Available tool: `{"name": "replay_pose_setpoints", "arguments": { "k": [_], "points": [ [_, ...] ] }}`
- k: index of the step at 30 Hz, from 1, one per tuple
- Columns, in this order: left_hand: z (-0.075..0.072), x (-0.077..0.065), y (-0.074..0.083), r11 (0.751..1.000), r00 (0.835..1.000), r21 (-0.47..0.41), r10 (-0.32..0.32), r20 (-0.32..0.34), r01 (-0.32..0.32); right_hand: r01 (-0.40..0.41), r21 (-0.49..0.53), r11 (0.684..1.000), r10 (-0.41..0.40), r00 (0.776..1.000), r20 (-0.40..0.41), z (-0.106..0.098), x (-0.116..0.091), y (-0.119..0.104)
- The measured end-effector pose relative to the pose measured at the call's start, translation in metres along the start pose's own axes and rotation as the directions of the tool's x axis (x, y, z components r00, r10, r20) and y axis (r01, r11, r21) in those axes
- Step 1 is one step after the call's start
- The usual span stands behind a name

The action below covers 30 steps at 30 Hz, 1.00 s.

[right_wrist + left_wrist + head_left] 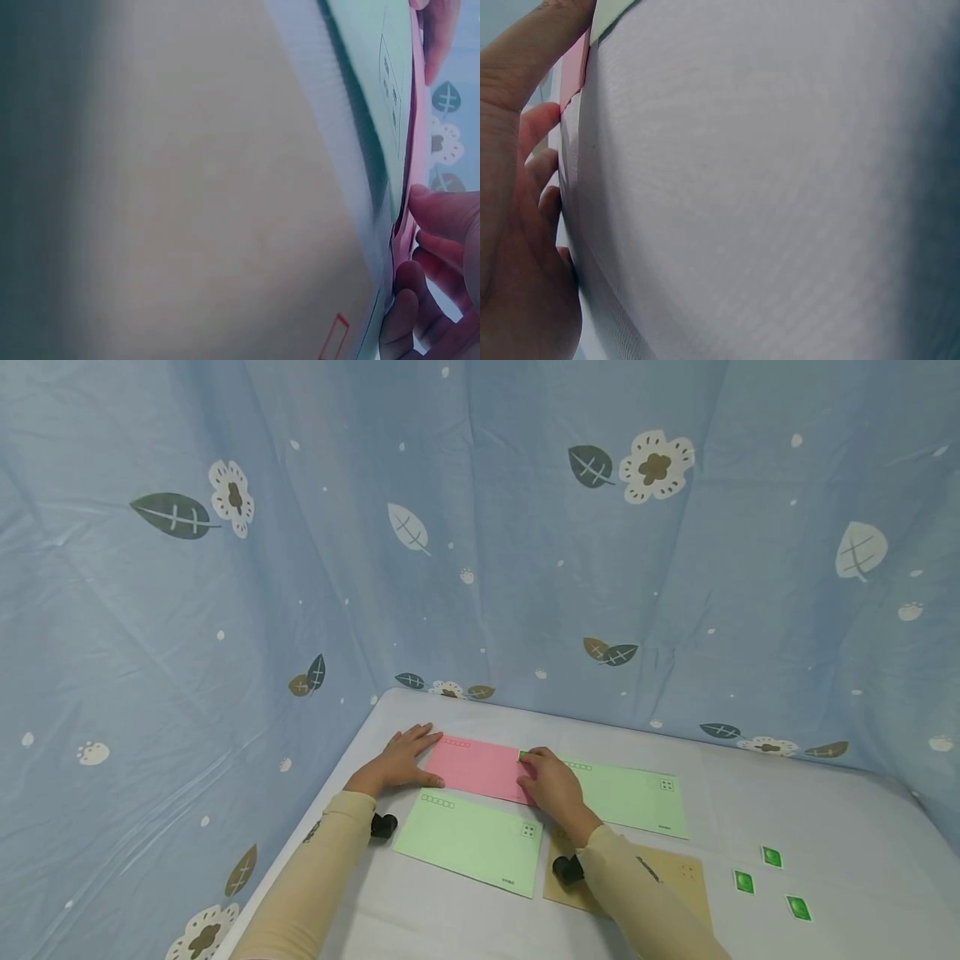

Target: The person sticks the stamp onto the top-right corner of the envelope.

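A pink envelope (472,768) lies on the white table in front of both hands. My left hand (397,760) rests at its left end, fingers spread, the thumb at the lower left corner. My right hand (553,783) is over its right end, with bent fingers touching a small green stamp (522,755) at the upper right corner. The fingers partly hide this stamp. In the right wrist view the right thumb (442,214) meets the pink envelope's edge. The left wrist view shows the left thumb (536,45) beside the pink corner.
A light green envelope (472,843) lies just below the pink one, another green envelope (633,797) to its right. A tan envelope (675,885) sits partly under the right forearm. Three green stamps, one here (772,857), lie at the right. Patterned blue curtain (510,527) surrounds the table.
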<state>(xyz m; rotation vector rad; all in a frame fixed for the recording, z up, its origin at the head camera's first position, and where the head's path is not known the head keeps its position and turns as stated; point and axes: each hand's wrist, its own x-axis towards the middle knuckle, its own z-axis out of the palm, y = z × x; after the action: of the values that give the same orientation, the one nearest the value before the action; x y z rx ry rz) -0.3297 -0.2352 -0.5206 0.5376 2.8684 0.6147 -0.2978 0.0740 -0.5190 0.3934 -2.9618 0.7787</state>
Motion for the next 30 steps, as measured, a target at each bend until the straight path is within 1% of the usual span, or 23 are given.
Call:
{"name": "replay_pose_setpoints", "arguments": {
  "k": [12, 18, 25, 30],
  "points": [
    [0.001, 0.002, -0.002, 1.000, 1.000, 0.013, 0.013, 0.002, -0.013, -0.004, -0.003, 1.000, 0.004, 1.000, -0.001, 0.002, 0.002, 0.002],
    [0.002, 0.003, -0.004, 1.000, 1.000, 0.019, -0.010, 0.017, 0.009, -0.001, 0.008, 1.000, 0.001, 1.000, -0.006, 0.002, 0.002, 0.002],
    [0.000, 0.001, 0.001, 1.000, 1.000, 0.004, 0.006, 0.006, -0.007, 0.021, 0.004, 1.000, -0.021, 0.999, -0.036, 0.004, 0.001, 0.004],
    [-0.002, -0.001, 0.006, 1.000, 1.000, 0.017, -0.003, -0.003, 0.003, 0.019, 0.009, 1.000, -0.019, 0.999, -0.032, 0.004, 0.002, 0.005]
  ]
}}
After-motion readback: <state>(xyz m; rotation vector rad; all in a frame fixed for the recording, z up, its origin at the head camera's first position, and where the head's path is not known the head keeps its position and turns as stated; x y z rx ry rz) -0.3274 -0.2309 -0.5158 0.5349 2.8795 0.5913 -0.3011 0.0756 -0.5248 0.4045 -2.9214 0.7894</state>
